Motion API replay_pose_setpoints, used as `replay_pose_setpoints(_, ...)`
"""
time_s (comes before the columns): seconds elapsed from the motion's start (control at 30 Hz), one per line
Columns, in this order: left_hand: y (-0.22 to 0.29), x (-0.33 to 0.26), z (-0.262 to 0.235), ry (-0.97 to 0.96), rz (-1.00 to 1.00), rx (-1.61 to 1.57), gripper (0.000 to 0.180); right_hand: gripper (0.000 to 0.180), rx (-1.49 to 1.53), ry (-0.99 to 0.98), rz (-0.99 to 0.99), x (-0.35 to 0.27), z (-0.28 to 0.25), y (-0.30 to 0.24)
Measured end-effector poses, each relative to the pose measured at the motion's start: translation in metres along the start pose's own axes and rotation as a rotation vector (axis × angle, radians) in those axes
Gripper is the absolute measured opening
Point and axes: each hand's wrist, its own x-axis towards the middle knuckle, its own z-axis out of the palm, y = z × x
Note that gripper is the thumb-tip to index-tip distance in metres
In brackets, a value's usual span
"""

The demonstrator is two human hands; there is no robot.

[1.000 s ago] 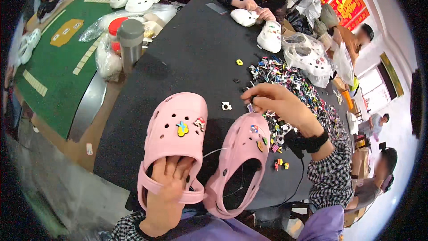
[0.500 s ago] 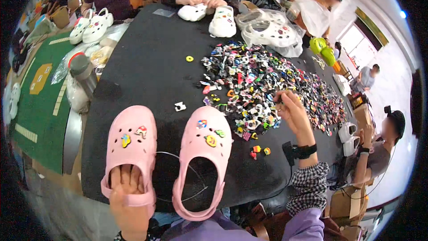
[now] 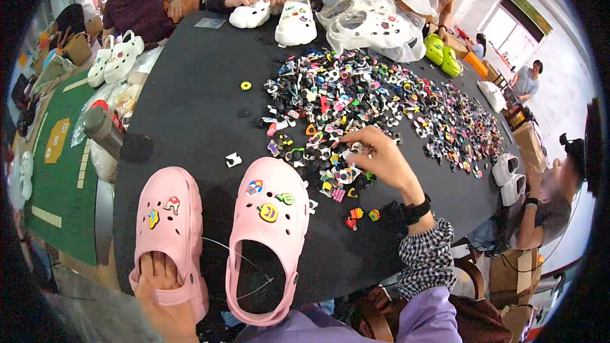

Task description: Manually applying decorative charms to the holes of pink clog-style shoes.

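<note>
Left hand [image 3: 159, 279] fingers tucked inside pink clog [image 3: 170, 228], right hand [image 3: 381, 159] pinching charms [image 3: 356, 101]

Checked sleeve [image 3: 427, 255], black wristband [image 3: 416, 209]

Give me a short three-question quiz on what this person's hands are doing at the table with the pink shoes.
1. True or false: the left hand has its fingers inside the left pink clog.
2. Where is the right hand? A) on the right pink clog B) in the pile of small charms C) on the green mat
3. How many charms show on the right pink clog?

Key: 1 true; 2 B; 3 three.
</note>
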Motion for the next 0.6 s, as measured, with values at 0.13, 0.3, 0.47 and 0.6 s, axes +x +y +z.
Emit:
replay_pose_setpoints(0.13, 0.0, 0.005, -0.012, -0.149, 0.026, 0.036, 0.059, 0.051, -0.088, -0.273, -0.25, -0.007, 0.016, -0.013)
replay_pose_setpoints(0.3, -0.003, 0.004, -0.017, -0.222, 0.075, 0.013, 0.057, 0.056, -0.057, -0.102, -0.18, -0.009, 0.007, -0.002)
replay_pose_setpoints(0.47, 0.0, 0.004, -0.017, -0.243, 0.095, 0.014, 0.059, 0.051, -0.054, 0.053, -0.094, -0.006, 0.0, 0.014)
replay_pose_setpoints(0.6, -0.003, 0.003, -0.007, -0.028, 0.131, -0.038, 0.066, 0.048, -0.018, 0.102, 0.021, -0.009, -0.002, 0.022)
